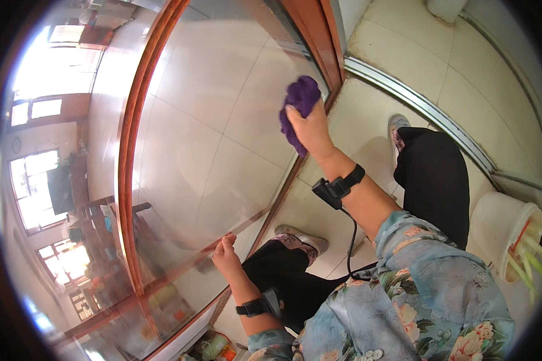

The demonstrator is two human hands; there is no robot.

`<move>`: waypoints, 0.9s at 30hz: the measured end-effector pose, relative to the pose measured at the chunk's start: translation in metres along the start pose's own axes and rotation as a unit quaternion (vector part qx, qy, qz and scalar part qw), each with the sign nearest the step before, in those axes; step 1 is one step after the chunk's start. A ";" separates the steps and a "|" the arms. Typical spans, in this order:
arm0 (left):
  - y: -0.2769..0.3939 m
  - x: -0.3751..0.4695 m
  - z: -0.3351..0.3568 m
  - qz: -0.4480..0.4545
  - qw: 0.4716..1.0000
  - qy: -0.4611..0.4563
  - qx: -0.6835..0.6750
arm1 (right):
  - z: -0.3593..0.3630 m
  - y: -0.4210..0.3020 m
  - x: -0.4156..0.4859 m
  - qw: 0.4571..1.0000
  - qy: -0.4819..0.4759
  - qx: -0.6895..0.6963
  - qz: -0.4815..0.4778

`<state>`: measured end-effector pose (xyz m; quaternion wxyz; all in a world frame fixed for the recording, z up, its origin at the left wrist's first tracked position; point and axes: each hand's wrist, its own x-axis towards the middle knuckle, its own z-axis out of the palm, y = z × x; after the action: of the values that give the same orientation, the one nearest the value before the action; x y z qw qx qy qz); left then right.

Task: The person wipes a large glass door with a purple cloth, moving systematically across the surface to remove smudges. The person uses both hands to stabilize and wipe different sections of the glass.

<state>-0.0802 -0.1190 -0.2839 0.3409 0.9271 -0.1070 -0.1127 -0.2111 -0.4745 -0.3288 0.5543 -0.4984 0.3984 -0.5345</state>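
My right hand [312, 131] grips a bunched purple cloth [301, 97], its thumb lying across the folds. The cloth is at a large glass pane [217, 104] in a reddish-brown wooden frame [314, 31], near the pane's edge. Whether the cloth presses on the glass is hard to tell. Lower down, my left hand [228, 259] is held close to the same pane with its fingers curled in and nothing visible in them. Contact between that hand and the glass cannot be made out.
A wooden bar [128, 149] runs along the glazing. Through or reflected in the glass are windows and furniture. A metal track [420, 108] crosses the tiled floor beside my feet. A white bucket [501, 230] with green stalks stands at right; a container of packets [214, 347] lies below.
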 end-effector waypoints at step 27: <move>-0.005 0.003 -0.001 -0.019 0.999 -0.006 -0.035 | -0.014 0.137 0.000 0.972 0.017 -0.221 0.076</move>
<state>-0.0768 -0.1155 -0.2866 0.3700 0.9159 -0.0880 -0.1285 -0.1977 -0.4854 -0.4652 0.4622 -0.5676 0.5528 -0.3982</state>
